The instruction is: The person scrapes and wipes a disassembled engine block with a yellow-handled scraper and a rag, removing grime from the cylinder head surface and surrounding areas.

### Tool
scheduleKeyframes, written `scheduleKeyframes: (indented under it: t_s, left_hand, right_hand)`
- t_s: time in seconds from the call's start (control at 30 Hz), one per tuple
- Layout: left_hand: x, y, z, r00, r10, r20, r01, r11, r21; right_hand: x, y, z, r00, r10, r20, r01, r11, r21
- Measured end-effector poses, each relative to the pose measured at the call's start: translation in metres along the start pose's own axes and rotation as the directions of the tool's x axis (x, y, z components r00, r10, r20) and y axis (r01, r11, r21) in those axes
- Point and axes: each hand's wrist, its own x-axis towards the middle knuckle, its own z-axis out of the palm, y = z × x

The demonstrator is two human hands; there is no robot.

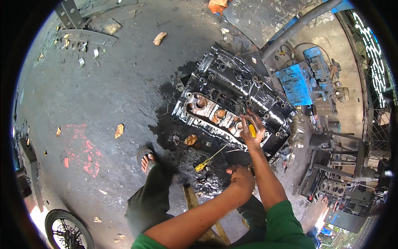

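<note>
In my right hand [253,132] is a yellow-handled screwdriver [252,130]; its working end is hidden. That hand is over the near side of a long, oily metal engine part [232,95], beside a recessed strip [211,108] with rusty round openings. My left hand [241,177] is lower, close to my right knee, with its fingers curled. What it holds, if anything, I cannot make out. Between my feet and the engine part lies a second screwdriver [202,165], its yellow handle toward me and its shaft pointing at the metal.
Dark oil [159,124] stains the floor left of the engine part. A blue machine [296,83] stands beyond it on the right, near a thick pipe [298,25]. Metal stands and parts [331,186] crowd the right side. A wheel [68,232] lies lower left.
</note>
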Motion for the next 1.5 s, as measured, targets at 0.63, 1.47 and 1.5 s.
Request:
scheduleKeyframes:
  t_s: [0.63,1.47,1.5]
  left_hand:
    - [0.000,0.005,0.000,0.998,-0.058,-0.035,0.058,0.998,-0.021]
    - [0.004,0.006,0.004,0.997,-0.056,-0.047,0.056,0.998,0.000]
    - [0.007,0.005,0.004,0.998,-0.049,-0.039,0.049,0.999,-0.001]
  right_hand:
    - [0.000,0.000,0.007,0.961,0.276,0.031,-0.277,0.957,0.083]
    - [-0.001,0.017,-0.060,0.987,0.029,0.158,-0.022,0.999,-0.050]
    - [-0.002,0.019,-0.058,0.989,0.041,0.139,-0.047,0.998,0.041]
